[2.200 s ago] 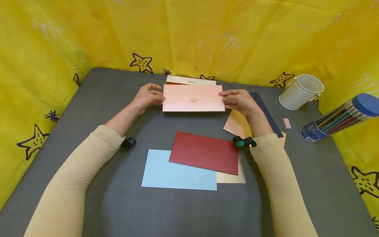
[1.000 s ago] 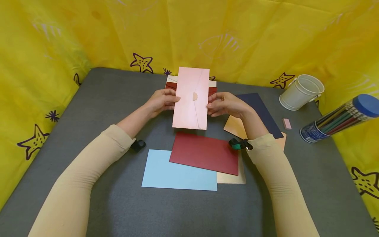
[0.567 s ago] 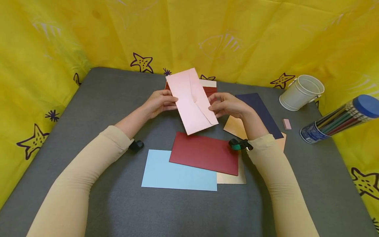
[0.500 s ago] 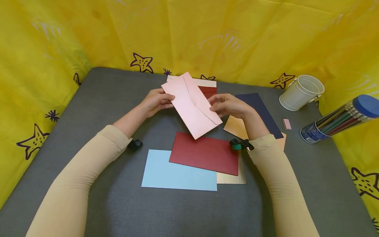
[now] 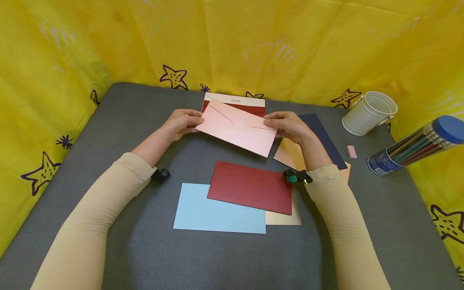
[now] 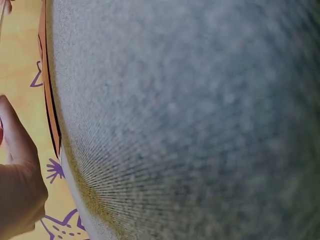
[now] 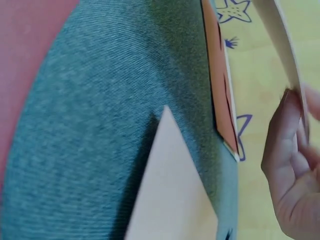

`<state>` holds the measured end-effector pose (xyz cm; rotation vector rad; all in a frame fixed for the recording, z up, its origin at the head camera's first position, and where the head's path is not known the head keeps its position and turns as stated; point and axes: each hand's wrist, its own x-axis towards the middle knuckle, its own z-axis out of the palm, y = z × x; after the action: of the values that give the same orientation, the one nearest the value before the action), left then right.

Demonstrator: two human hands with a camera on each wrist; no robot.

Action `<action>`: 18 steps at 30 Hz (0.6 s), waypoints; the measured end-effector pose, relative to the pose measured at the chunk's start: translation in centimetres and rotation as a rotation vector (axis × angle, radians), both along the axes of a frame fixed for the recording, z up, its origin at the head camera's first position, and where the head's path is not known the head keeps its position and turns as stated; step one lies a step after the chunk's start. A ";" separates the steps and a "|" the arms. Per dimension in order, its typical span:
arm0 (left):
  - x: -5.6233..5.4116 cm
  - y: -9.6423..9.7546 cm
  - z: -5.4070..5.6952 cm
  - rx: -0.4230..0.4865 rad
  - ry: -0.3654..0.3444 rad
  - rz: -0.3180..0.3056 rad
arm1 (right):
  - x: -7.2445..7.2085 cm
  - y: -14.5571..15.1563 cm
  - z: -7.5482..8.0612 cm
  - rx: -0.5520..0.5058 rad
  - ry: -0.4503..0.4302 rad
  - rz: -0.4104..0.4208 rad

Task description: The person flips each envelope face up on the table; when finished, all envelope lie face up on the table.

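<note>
Pink envelope: left hand, right hand pinch edges; gap beneath.

Grey surface | white bucket, mouth up, back right | small pale-pink block, in front of bucket, near pencil container | container: blue label, blue top, many pencils | yellow cloth, dark starfish print, behind and both sides

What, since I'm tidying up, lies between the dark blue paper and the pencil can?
The head view shows a small pink eraser between the dark blue paper and pencil can.
</note>
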<state>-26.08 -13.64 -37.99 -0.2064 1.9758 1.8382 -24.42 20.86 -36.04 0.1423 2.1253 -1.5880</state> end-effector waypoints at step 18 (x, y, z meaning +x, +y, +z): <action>0.5 1.2 -0.4 -0.356 0.202 0.112 | -0.7 -1.5 -1.1 -0.005 0.062 -0.266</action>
<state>-25.59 -12.43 -38.37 -0.2495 2.4729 1.6118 -25.13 19.34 -37.13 0.3931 2.2234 -1.7655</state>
